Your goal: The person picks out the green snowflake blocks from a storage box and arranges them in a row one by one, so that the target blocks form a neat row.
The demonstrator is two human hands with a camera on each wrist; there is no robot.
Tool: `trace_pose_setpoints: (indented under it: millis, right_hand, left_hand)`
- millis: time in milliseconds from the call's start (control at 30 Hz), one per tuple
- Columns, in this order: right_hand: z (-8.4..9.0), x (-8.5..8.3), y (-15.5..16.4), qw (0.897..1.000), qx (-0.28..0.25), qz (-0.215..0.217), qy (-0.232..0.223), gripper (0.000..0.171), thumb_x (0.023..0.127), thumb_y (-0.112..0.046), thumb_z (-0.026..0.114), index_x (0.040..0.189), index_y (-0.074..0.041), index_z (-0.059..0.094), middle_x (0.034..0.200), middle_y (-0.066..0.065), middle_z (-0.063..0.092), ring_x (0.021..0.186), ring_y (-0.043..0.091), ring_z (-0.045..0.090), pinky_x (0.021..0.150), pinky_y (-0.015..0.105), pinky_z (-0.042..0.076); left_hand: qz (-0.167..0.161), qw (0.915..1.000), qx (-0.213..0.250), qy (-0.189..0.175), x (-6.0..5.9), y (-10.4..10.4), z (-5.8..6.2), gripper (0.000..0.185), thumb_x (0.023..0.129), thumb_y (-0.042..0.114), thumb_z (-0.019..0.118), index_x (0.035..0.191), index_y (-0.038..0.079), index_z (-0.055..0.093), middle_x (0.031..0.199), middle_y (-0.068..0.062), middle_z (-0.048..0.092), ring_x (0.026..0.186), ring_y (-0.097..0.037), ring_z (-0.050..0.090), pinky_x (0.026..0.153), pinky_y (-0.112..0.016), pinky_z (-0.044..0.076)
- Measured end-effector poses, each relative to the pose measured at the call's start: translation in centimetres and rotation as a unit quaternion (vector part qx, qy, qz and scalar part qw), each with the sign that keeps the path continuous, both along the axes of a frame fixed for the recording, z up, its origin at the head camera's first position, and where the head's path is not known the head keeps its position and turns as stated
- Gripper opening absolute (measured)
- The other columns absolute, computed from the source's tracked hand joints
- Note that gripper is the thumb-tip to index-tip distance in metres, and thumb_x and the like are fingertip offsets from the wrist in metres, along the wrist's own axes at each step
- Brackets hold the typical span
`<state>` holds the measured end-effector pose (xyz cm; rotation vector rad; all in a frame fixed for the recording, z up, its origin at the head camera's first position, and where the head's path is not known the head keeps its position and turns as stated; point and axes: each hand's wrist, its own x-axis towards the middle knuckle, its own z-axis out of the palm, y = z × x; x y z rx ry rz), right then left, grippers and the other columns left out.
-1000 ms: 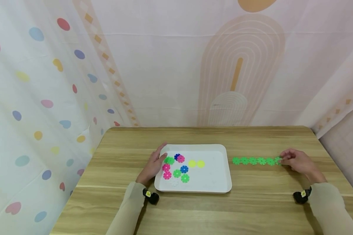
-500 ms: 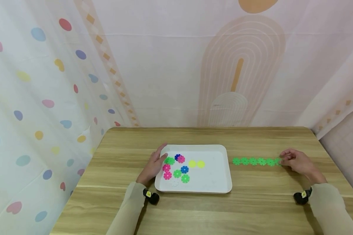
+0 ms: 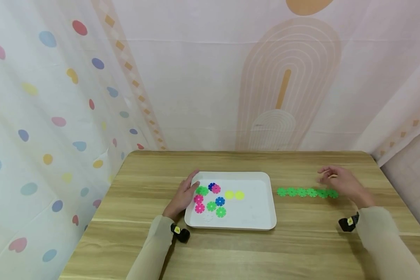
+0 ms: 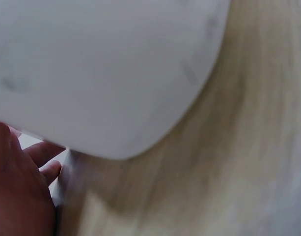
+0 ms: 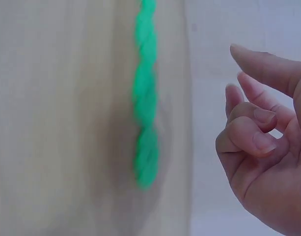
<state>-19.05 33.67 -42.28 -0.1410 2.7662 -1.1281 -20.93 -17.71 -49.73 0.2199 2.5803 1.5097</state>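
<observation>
A white tray (image 3: pixel 257 208) lies mid-table and holds several flower-shaped plastic discs: green (image 3: pixel 201 191), pink (image 3: pixel 199 208), blue (image 3: pixel 219 201) and yellow (image 3: pixel 239 195). My left hand (image 3: pixel 185 194) rests with straight fingers against the tray's left rim; in the left wrist view the blurred tray (image 4: pixel 116 73) fills the frame above that hand (image 4: pixel 17 191). To the right of the tray a chain of green discs (image 3: pixel 308 192) lies flat on the table. My right hand (image 3: pixel 336 181) hovers just behind the chain's right end, fingers loosely curled and empty. The right wrist view shows the chain (image 5: pixel 145 113) apart from the hand (image 5: pixel 263 147).
The wooden table (image 3: pixel 231 249) ends at a patterned curtain behind and on the left. Bare wood runs along the front edge and behind the tray. A small black wrist camera (image 3: pixel 348 224) sits on each forearm.
My right hand has let go of the chain's right end and lifted up and back-left. The chain lies where it was. My left hand has not moved.
</observation>
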Motion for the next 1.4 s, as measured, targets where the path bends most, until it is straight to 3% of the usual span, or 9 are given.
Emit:
trace_pose_setpoints:
  millis: [267,567,667,833,1000,1167,1400]
  right_hand:
    - [1.0,-2.3,-4.8,0.998,-0.02,0.063,0.013,0.03,0.096,-0.017,0.066,0.118,0.002,0.061,0.098,0.009,0.064,0.09,0.019,0.059,0.074,0.032,0.049]
    - [2.1,-4.4,-11.3,0.987,-0.072,0.143,0.019,0.026,0.092,-0.011,0.07,0.111,0.005,0.063,0.095,0.009,0.063,0.089,0.019,0.057,0.076,0.031,0.051]
    - [2.4,-5.0,-13.9,0.982,-0.088,0.17,-0.006,0.028,0.092,-0.011,0.07,0.113,0.005,0.062,0.095,0.008,0.063,0.091,0.02,0.06,0.078,0.031,0.051]
    - [2.5,-5.7,-18.4,0.975,-0.086,0.193,-0.066,0.029,0.093,-0.015,0.07,0.115,0.002,0.061,0.093,0.005,0.059,0.075,0.016,0.054,0.06,0.025,0.044]
    - [1.7,-6.0,-22.3,0.969,-0.056,0.227,-0.085,0.027,0.093,-0.016,0.069,0.115,-0.002,0.063,0.092,0.005,0.059,0.069,0.016,0.051,0.058,0.025,0.045]
    - [0.6,-6.2,-25.3,0.963,-0.034,0.259,-0.067,0.022,0.092,-0.016,0.071,0.111,-0.006,0.067,0.087,0.003,0.061,0.072,0.015,0.053,0.063,0.025,0.047]
    - [-0.8,-6.1,-28.3,0.961,-0.029,0.265,-0.075,0.017,0.092,-0.012,0.07,0.109,-0.009,0.069,0.085,0.001,0.063,0.08,0.017,0.054,0.073,0.025,0.047]
  left_hand:
    - [0.001,1.0,0.006,0.0,0.1,0.1,0.0,0.05,0.109,0.032,0.032,0.158,0.028,0.026,0.165,-0.001,0.021,0.153,-0.025,0.01,0.122,-0.048,-0.01]
    - [0.013,0.9994,0.021,-0.024,0.1,0.3,-0.1,0.048,0.109,0.034,0.031,0.157,0.035,0.026,0.165,0.003,0.021,0.154,-0.026,0.005,0.121,-0.052,-0.01]
    - [0.015,0.9994,0.019,-0.024,0.1,0.3,-0.1,0.048,0.109,0.034,0.031,0.157,0.035,0.026,0.165,0.003,0.02,0.154,-0.026,0.004,0.121,-0.052,-0.01]
    - [0.012,0.9996,0.016,-0.021,0.1,0.3,0.0,0.049,0.109,0.031,0.029,0.157,0.033,0.025,0.165,0.001,0.02,0.153,-0.026,0.006,0.122,-0.051,-0.011]
    - [0.011,0.9997,0.016,-0.017,0.2,0.3,0.0,0.049,0.109,0.03,0.029,0.158,0.031,0.025,0.165,0.001,0.02,0.153,-0.026,0.006,0.122,-0.051,-0.011]
    - [0.012,0.9996,0.018,-0.02,0.4,0.5,0.1,0.049,0.109,0.031,0.029,0.157,0.032,0.026,0.165,0.001,0.021,0.154,-0.027,0.004,0.121,-0.053,-0.01]
    - [0.011,0.9993,0.03,-0.022,0.2,0.4,-0.1,0.049,0.109,0.031,0.031,0.157,0.032,0.027,0.164,-0.002,0.023,0.153,-0.031,-0.001,0.12,-0.058,-0.009]
